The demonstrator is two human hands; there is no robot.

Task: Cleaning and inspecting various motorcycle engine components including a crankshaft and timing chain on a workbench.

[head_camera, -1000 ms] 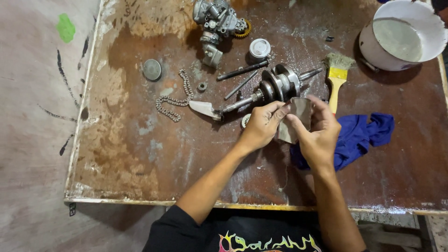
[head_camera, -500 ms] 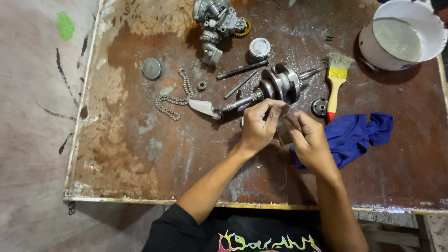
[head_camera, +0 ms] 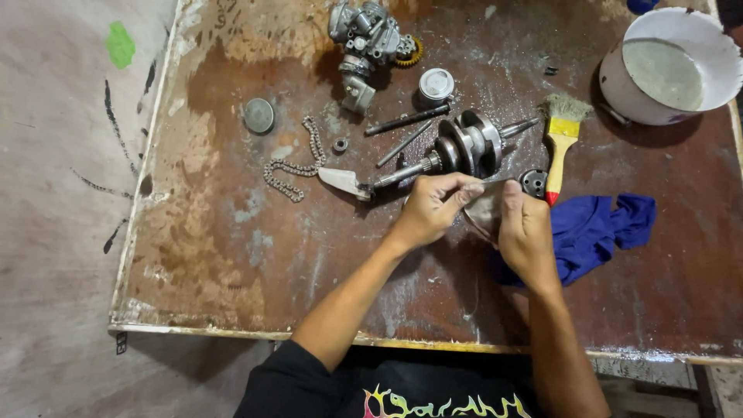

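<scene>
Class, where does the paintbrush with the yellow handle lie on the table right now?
In the head view the paintbrush lies right of the crankshaft, left of the white bucket, above the blue cloth.

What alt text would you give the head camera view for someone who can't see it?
Seen from above, a left hand and right hand hold a small grey metal part over a stained brown workbench. Nearby lie a crankshaft, chain, paintbrush, blue rag and white bucket.
</scene>
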